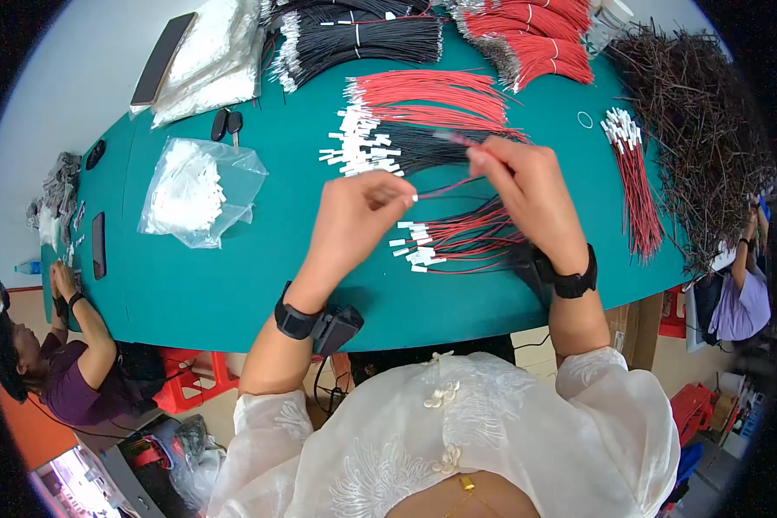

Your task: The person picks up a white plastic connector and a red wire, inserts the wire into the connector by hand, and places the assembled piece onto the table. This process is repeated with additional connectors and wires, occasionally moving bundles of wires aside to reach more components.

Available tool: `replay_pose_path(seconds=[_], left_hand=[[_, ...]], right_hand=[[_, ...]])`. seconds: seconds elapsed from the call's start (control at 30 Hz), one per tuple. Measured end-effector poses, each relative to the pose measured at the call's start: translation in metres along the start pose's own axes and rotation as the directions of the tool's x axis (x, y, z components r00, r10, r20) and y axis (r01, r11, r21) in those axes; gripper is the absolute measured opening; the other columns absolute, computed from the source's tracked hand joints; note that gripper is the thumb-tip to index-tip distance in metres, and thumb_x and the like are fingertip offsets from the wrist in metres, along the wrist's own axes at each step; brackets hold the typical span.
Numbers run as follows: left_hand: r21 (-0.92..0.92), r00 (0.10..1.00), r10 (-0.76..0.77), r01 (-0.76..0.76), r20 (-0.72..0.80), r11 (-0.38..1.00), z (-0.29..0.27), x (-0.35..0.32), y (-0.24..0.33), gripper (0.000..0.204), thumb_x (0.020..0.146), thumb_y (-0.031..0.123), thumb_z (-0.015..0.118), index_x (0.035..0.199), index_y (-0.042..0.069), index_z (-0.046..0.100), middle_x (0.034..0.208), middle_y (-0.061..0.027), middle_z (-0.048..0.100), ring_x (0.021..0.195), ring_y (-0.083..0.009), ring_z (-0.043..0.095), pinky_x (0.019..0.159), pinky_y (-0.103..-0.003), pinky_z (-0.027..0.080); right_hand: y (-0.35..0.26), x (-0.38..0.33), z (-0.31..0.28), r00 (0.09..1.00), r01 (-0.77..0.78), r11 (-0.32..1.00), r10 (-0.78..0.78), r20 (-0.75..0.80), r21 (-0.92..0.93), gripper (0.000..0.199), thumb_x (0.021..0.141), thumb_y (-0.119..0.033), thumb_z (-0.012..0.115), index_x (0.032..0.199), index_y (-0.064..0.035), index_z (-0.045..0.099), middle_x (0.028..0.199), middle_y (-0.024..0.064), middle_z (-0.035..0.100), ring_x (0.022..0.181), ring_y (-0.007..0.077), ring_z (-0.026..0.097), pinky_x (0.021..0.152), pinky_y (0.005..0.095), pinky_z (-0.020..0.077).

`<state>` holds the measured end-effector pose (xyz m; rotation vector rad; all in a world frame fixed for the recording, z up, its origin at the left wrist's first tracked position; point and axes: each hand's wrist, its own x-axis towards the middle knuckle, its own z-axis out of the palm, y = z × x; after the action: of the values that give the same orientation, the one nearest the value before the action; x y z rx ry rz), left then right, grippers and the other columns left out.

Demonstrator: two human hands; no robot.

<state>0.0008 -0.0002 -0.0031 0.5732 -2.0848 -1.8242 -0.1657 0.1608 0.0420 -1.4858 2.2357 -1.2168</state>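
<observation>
A green table [190,298] is spread beneath the work, its near edge curved just before the person's torso. Along its far side, black wire bundles [380,41] and red wire bundles [535,43] are laid; the right edge is covered by a heap of dark wires [699,129]. A red stool [200,380] is seen past the left edge, where a co-worker [91,371] is seated; another person [741,311] is glimpsed at far right. Over the table's middle, a thin wire [447,188] with a white tip is pinched between nearly closed left-hand [363,207] thumb and forefinger. By the right hand [522,177], its fingers bunched, a blurred red strand [464,141] is gripped; whether it belongs to the same wire cannot be told. Green stretches are left between the left forearm and a connector bag [187,190], and beside the right wrist.
</observation>
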Motion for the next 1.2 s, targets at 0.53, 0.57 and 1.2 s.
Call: replay_pose_path(seconds=[0.53,0.57,1.2], left_hand=[[0.746,0.941,0.331,-0.267,0.067,0.609,-0.012,0.001,-0.001,0.011,0.075,0.003,0.074,0.085,0.005,0.071,0.091,-0.0077,0.067,0.078,-0.0287,0.065,0.069,-0.039,0.052],[0.771,0.935,0.345,-0.279,0.082,0.572,-0.011,0.001,-0.003,0.012,0.074,0.003,0.074,0.086,0.006,0.071,0.089,-0.0076,0.067,0.079,-0.0294,0.064,0.07,-0.039,0.052],[-0.343,1.0,-0.03,0.031,0.009,0.939,-0.003,0.002,0.008,0.013,0.09,0.006,0.069,0.101,-0.002,0.071,0.083,-0.0058,0.07,0.075,-0.0096,0.064,0.068,-0.023,0.05]], right_hand=[[0.001,0.001,0.002,0.999,0.003,0.97,0.005,-0.034,0.244,0.022,0.099,-0.017,0.057,0.093,0.0021,0.065,0.068,0.0066,0.056,0.058,0.0151,0.046,0.054,0.032,0.0371],[-0.001,0.001,0.0,0.997,-0.053,0.963,0.038,0.062,0.265,0.022,0.1,-0.016,0.057,0.092,0.0023,0.065,0.07,0.0028,0.056,0.061,0.011,0.045,0.056,0.0287,0.0367],[0.001,-0.003,0.015,0.968,-0.224,0.902,0.162,0.191,0.37,0.011,0.094,-0.006,0.064,0.096,0.0045,0.068,0.086,0.0006,0.067,0.08,0.003,0.057,0.07,0.0198,0.0464]])
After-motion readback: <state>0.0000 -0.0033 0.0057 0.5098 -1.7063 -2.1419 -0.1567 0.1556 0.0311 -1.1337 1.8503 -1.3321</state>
